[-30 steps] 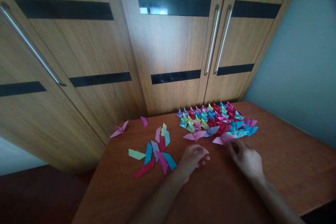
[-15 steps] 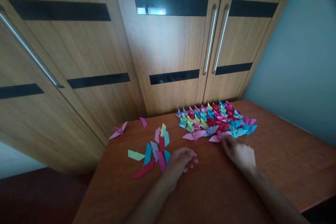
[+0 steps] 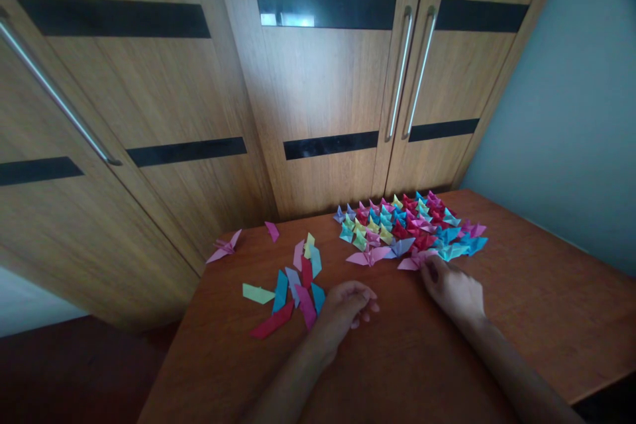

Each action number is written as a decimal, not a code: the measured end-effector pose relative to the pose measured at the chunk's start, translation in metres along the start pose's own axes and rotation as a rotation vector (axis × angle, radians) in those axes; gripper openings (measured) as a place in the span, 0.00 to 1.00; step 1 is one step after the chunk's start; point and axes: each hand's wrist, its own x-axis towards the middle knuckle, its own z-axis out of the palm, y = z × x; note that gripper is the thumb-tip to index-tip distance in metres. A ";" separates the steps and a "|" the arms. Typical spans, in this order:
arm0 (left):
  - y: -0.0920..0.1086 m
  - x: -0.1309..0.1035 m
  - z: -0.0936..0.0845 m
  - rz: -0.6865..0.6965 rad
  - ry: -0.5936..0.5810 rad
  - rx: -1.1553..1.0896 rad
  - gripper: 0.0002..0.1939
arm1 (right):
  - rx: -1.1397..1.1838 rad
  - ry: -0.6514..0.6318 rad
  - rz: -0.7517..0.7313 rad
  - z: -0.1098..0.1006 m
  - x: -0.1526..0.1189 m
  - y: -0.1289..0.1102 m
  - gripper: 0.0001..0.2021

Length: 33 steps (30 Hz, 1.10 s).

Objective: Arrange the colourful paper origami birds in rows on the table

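My right hand (image 3: 453,289) is closed, its fingertips at the near wing of a pink paper crane (image 3: 413,261). The crane rests in the front row of a dense group of folded paper cranes (image 3: 397,217) in several colours. Left of it stand a lilac crane (image 3: 399,248) and another pink crane (image 3: 368,256). My left hand (image 3: 344,311) hovers over the table with loosely curled fingers and holds nothing that I can see. Beside it lie flat folded paper strips, among them a magenta strip (image 3: 305,306), a red strip (image 3: 273,320) and a pale green strip (image 3: 258,293).
A lone pink crane (image 3: 225,247) and a small magenta piece (image 3: 271,231) lie near the back left edge of the brown table (image 3: 397,364). Behind the table rises a wooden wardrobe (image 3: 328,93) with metal handles. A pale wall (image 3: 561,132) is at the right.
My left hand has shifted slightly to the right. My right hand stays at the pink crane, and the paper pieces lie as before.
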 end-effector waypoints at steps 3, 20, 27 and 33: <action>0.001 0.000 0.001 -0.009 0.006 0.002 0.12 | -0.012 -0.007 0.008 -0.001 0.000 -0.001 0.13; 0.002 0.001 0.001 -0.018 0.002 -0.036 0.12 | -0.024 -0.020 0.020 0.001 0.001 -0.002 0.13; 0.002 -0.001 -0.003 0.015 -0.007 -0.023 0.10 | -0.021 0.061 0.035 -0.006 -0.003 0.001 0.14; 0.018 0.007 -0.026 0.116 0.086 0.034 0.11 | 0.296 0.112 -0.285 -0.023 -0.005 -0.037 0.15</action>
